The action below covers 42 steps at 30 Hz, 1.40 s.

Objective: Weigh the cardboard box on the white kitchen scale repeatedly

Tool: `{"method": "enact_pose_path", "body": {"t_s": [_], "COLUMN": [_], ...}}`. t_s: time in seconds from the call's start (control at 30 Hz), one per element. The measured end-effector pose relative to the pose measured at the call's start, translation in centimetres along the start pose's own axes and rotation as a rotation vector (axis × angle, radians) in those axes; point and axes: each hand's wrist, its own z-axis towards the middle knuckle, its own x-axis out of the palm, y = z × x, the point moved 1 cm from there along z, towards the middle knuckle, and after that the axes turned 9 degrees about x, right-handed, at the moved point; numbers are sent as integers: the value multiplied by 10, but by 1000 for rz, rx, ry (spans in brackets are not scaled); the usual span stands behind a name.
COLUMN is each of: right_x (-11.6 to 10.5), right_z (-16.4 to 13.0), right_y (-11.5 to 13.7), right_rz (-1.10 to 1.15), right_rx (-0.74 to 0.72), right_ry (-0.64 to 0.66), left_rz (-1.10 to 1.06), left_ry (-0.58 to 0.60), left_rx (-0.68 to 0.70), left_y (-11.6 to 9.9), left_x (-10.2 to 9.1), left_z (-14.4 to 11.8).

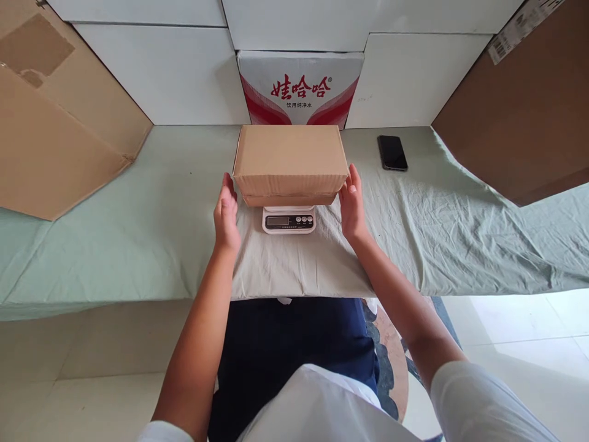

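A closed cardboard box (290,161) is sitting on a small white scale (289,220) at the centre of the frame, covering its platform and leaving only the display and buttons showing at the near edge. The left hand (226,215) is hovering just beside the box's left end, its grip spread with fingers straight and fingertips close to the lower corner; contact there is too fine to judge. The right hand (352,204) is mirroring it at the right end, grip spread likewise, palm facing the box. The scale is resting on a surface draped in a pale green cloth (138,233). A dark phone (392,152) is lying at upper right of the box, well apart. Behind the box a red-and-white carton (300,87) is standing against white boxes.
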Motion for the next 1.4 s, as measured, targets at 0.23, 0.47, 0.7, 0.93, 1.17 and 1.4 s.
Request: {"method": "enact_pose_path", "body": {"t_s": [0.23,0.47,0.7,0.93,1.17,1.4], "right_x": [-2,-1,-1,-1,1,0], "right_z": [2,2,3,1,0,2], "right_y": [0,1,1,5,8,8], "right_rz": [2,25,-23,-62,-44,-34], "right_rx": [7,1,-8,4,0,3], "right_ry": [-5,11,30,47,54,70], "left_rz": [32,-9,55,55,132,218], "left_ry": [15,-24,-112,-129,-150,-136], "left_rx": [-16,-64,-86,-116,-177,-195], "left_y": [0,-5,-18,-18,-7,-2], "left_x": [-1,4,8,10,6,1], "left_z": [1,0,4,5,3,3]}}
